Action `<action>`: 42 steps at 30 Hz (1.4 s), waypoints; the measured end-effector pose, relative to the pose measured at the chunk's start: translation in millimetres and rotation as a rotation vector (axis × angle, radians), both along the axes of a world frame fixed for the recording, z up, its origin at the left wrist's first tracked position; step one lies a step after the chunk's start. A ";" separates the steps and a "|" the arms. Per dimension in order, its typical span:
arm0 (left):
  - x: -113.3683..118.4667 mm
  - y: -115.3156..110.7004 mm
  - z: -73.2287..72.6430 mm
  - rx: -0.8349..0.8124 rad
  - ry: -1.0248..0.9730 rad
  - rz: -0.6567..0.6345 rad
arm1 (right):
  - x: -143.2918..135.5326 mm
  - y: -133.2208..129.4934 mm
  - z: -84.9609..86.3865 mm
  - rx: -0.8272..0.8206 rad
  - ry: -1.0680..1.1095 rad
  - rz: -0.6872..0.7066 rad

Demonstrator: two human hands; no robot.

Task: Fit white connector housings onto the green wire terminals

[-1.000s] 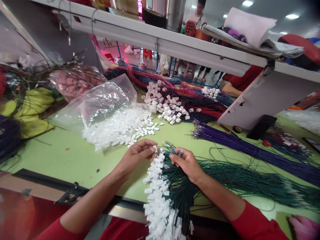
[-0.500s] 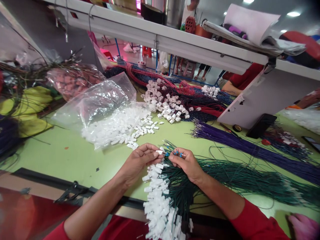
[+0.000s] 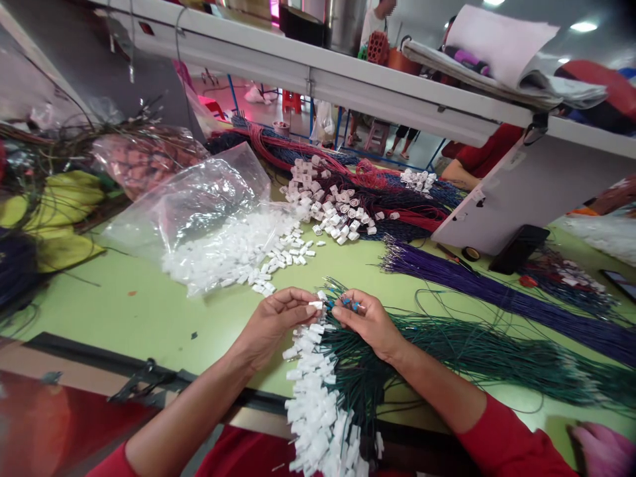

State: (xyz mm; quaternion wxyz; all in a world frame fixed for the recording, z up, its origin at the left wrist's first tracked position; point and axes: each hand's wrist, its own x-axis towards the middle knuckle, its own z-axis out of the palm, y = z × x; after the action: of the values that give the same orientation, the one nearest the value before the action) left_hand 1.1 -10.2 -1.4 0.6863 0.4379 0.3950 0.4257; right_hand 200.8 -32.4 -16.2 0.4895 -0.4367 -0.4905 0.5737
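My left hand (image 3: 291, 311) pinches a small white connector (image 3: 316, 305) between thumb and fingers. Close beside it, my right hand (image 3: 365, 321) is closed on thin wires with blue ends (image 3: 354, 305). Green wires (image 3: 447, 338) run under my right wrist and off to the right. Many white connectors (image 3: 318, 391) on wire ends hang in a heap below both hands, down over the table's front edge. Whether the wire tip touches the pinched connector is too small to tell.
Loose white connectors (image 3: 238, 248) spill from a clear plastic bag (image 3: 218, 179) at the left. Purple wires (image 3: 462, 281) lie at the right near a black phone (image 3: 521, 248). A shelf (image 3: 348, 76) crosses overhead. A person's pink-covered hand (image 3: 603, 450) shows at lower right.
My right hand has shifted very slightly left and up. The white connector in my left hand has turned a little. A person in the background has moved slightly.
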 end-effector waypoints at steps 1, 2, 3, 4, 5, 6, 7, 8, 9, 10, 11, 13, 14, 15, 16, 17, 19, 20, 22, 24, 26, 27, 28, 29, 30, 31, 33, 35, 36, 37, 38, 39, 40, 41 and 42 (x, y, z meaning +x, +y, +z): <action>-0.2 -0.3 -0.6 0.013 0.018 0.000 | 0.1 0.0 0.0 0.012 0.005 -0.001; -0.2 -0.7 -1.1 0.026 0.034 0.001 | 0.2 -0.1 -0.2 0.024 0.004 -0.003; 0.0 -1.1 -1.4 0.038 0.047 0.003 | 0.2 -0.1 -0.5 0.035 -0.003 -0.004; 0.6 -1.7 -1.6 0.047 0.059 0.002 | 0.2 -0.1 -0.9 0.045 -0.011 -0.007; 1.4 -2.4 -1.7 0.054 0.071 -0.001 | 0.1 -0.1 -1.4 0.052 -0.017 -0.012; 2.5 -3.3 -1.6 0.058 0.084 -0.005 | -0.1 -0.1 -2.1 0.060 -0.021 -0.019; 3.8 -4.2 -1.5 0.059 0.097 -0.007 | -0.4 -0.1 -2.8 0.066 -0.025 -0.027; 5.1 -5.2 -1.3 0.057 0.108 -0.006 | -0.8 -0.1 -3.4 0.070 -0.030 -0.035; 6.4 -6.2 -1.2 0.057 0.119 0.003 | -1.3 -0.3 -4.1 0.072 -0.041 -0.044; 7.5 -7.2 -0.9 0.058 0.127 0.018 | -1.9 -0.6 -4.5 0.073 -0.059 -0.053; 8.3 -8.0 -0.7 0.060 0.135 0.037 | -2.5 -1.0 -4.8 0.074 -0.081 -0.062; 9.4 -9.1 0.0 0.067 0.149 0.060 | -3.6 -2.5 -4.8 0.081 -0.131 -0.077; 9.7 -9.4 0.2 0.072 0.154 0.058 | -4.0 -3.4 -4.6 0.087 -0.151 -0.083; 10.1 -9.8 0.3 0.079 0.157 0.048 | -4.2 -4.3 -4.2 0.092 -0.163 -0.083; 10.6 -10.2 0.2 0.087 0.159 0.033 | -4.2 -5.2 -3.8 0.096 -0.169 -0.082; 11.3 -10.7 -0.1 0.095 0.160 0.020 | -4.0 -6.0 -3.5 0.098 -0.170 -0.077; 12.6 -12.1 -1.6 0.110 0.168 0.000 | -2.9 -6.7 -3.3 0.097 -0.160 -0.056; 12.7 -12.8 -2.4 0.118 0.182 -0.006 | -2.2 -6.4 -3.5 0.095 -0.148 -0.048; 9.8 -13.0 -3.7 0.149 0.241 -0.021 | -0.8 -4.7 -4.9 0.099 -0.101 -0.061; 0.0 -10.0 -3.9 0.253 0.365 -0.001 | 0.2 -1.4 -7.3 0.110 -0.011 -0.133; -17.4 -2.8 -3.7 0.442 0.570 0.094 | 0.4 2.2 -10.0 0.098 0.091 -0.218; -28.1 2.2 -4.0 0.545 0.695 0.156 | 0.3 3.7 -11.2 0.082 0.125 -0.244; -39.2 7.7 -4.7 0.640 0.827 0.214 | 0.1 4.9 -12.2 0.063 0.140 -0.252; -49.9 13.5 -5.8 0.714 0.958 0.252 | -0.3 5.7 -13.0 0.046 0.133 -0.244; -59.5 19.0 -7.3 0.770 1.074 0.263 | -0.6 6.1 -13.6 0.035 0.114 -0.230; -67.3 24.1 -9.0 0.814 1.165 0.255 | -1.0 6.1 -13.9 0.034 0.086 -0.211; -76.8 31.5 -12.2 0.883 1.266 0.216 | -1.6 5.4 -14.3 0.048 0.033 -0.168; -78.7 35.1 -13.6 0.919 1.274 0.181 | -1.9 4.1 -14.4 0.075 0.005 -0.136; -77.8 35.5 -13.4 0.923 1.265 0.170 | -1.9 3.4 -14.2 0.086 -0.003 -0.123; -76.2 35.4 -12.7 0.921 1.256 0.159 | -1.8 2.7 -13.9 0.092 -0.007 -0.113; -74.4 34.9 -11.6 0.917 1.248 0.147 | -1.5 2.1 -13.4 0.093 -0.011 -0.105; -72.5 34.3 -10.3 0.914 1.241 0.133 | -1.2 1.5 -12.6 0.093 -0.016 -0.099; -70.9 33.7 -9.2 0.913 1.236 0.123 | -0.8 1.0 -11.8 0.093 -0.022 -0.094; -69.6 33.4 -8.4 0.916 1.234 0.117 | -0.5 0.6 -11.0 0.093 -0.031 -0.090; -68.6 33.3 -8.0 0.920 1.230 0.117 | -0.3 0.4 -10.2 0.096 -0.040 -0.089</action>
State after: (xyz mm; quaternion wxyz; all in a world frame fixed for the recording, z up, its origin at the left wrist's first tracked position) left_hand -67.5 23.0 -9.4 0.0685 0.8153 0.5113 0.2628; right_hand 200.4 -32.1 -26.4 0.5250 -0.4454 -0.5072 0.5185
